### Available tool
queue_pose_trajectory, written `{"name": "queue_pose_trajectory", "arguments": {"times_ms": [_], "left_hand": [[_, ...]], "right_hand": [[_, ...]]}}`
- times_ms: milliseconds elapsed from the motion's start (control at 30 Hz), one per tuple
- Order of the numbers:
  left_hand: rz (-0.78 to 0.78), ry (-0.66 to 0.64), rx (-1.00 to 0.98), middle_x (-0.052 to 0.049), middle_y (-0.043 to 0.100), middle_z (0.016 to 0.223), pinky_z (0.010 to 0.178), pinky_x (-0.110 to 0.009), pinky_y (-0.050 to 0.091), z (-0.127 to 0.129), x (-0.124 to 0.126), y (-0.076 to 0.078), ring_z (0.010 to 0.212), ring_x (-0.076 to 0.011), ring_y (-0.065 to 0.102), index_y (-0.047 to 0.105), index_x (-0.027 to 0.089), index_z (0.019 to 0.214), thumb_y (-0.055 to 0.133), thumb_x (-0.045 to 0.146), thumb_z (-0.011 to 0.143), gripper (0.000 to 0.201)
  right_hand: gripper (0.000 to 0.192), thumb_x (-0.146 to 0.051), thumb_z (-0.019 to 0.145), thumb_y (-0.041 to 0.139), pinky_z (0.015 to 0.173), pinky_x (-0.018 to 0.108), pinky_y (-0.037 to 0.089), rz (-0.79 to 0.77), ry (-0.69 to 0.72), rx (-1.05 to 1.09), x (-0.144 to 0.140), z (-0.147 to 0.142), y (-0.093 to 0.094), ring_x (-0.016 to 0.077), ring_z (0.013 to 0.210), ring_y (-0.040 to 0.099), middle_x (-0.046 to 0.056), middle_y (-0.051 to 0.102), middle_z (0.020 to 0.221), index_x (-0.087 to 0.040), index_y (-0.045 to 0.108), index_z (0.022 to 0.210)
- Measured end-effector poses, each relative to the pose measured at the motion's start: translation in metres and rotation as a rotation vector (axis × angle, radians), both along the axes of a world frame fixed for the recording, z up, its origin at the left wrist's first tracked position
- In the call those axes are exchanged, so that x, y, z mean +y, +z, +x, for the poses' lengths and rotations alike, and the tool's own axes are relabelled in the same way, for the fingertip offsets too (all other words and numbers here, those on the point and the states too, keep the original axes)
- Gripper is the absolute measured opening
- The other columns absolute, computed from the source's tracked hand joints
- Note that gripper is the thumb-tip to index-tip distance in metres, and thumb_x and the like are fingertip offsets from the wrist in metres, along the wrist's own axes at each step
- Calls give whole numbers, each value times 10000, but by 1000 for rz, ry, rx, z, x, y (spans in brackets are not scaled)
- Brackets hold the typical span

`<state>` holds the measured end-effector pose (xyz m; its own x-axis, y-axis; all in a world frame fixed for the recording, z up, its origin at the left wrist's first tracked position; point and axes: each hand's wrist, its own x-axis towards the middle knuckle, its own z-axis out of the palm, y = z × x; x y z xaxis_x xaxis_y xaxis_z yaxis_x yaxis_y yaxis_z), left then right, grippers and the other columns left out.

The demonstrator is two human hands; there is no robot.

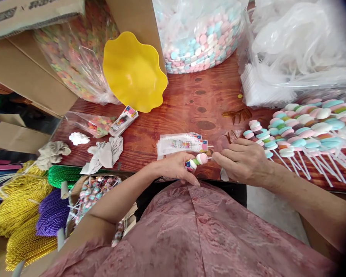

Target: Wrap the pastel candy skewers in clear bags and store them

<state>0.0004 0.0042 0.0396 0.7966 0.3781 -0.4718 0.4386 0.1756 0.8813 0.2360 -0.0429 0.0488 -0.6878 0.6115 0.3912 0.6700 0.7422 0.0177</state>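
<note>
My left hand [175, 167] grips a candy skewer [197, 161] of pink, white and green pieces at the near edge of the wooden table [190, 104]. My right hand [242, 159] pinches the skewer's pink end from the right with closed fingers. Just behind the hands lies a stack of printed clear wrappers [183, 144]. A pile of finished candy skewers [302, 129] on white sticks lies to the right.
A yellow wavy bowl [134, 71] leans at the back. Behind it stand big bags of pastel candies [200, 34] and of colourful candies [75, 57]. A bundle of white sticks [258, 90] is at right. Spools of gold, purple and green cord [31, 209] sit lower left.
</note>
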Motion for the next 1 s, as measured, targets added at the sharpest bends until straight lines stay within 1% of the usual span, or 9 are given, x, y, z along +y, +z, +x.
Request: {"name": "queue_pose_trajectory", "arguments": {"times_ms": [100,300,433,533,600,667,733,867,1000], "left_hand": [[-144,-46,-2,76,492,507,444,-225,376,3,-2,0,447,-92,494,441,189,635,864,337,562,454],[-73,-108,20,78,486,547,466,-232,379,2,0,-7,470,-97,500,441,195,679,845,442,599,480],[542,-34,102,-2,649,853,671,-289,470,-7,-1,-3,776,-179,621,580,185,956,824,420,654,454],[1068,40,286,-91,666,1072,816,-349,479,-11,-7,-5,969,-238,628,537,166,1217,716,313,784,491],[1306,51,412,-125,668,1047,822,-371,476,-10,-10,-9,956,-253,632,549,140,1224,605,267,857,393],[1403,32,476,-130,675,960,766,-368,474,-9,-12,-15,879,-255,637,600,130,1140,534,254,888,288],[1347,4,458,-117,683,895,709,-344,461,-10,-12,-19,816,-242,635,637,136,1027,518,243,892,209],[963,-66,183,-30,682,792,661,-272,429,-19,-8,-14,741,-181,617,652,185,888,623,327,872,146],[653,-100,-18,9,660,776,658,-249,414,-24,-5,-4,732,-157,589,662,203,869,705,420,821,227]], "right_hand": [[254,-174,951,382,631,334,278,-59,81,-6,0,1,-5,128,597,453,2,595,647,-214,623,881],[235,-134,929,405,622,320,277,6,78,21,-12,-14,-15,120,569,448,-7,566,616,-193,578,782],[226,-146,912,443,608,319,279,-30,-86,80,-20,-16,-13,118,556,466,-7,576,593,-197,579,738],[230,-183,915,449,597,312,298,-99,-256,144,-23,-16,-12,126,552,503,11,625,605,-196,613,755],[235,-207,925,440,590,305,316,-171,-329,173,-24,-17,-12,132,554,529,20,653,621,-197,634,793],[247,-219,936,427,578,300,320,-216,-348,180,-25,-18,-13,132,553,540,23,668,635,-199,642,816],[274,-227,945,416,568,300,309,-207,-337,156,-25,-17,-13,130,546,533,21,660,620,-198,631,777],[276,-190,926,427,579,310,299,-94,-198,85,-22,-5,-11,131,536,513,9,615,574,-199,585,701],[213,-105,889,431,621,313,313,8,-21,55,-20,6,-8,134,589,527,2,633,641,-200,594,789]]}}
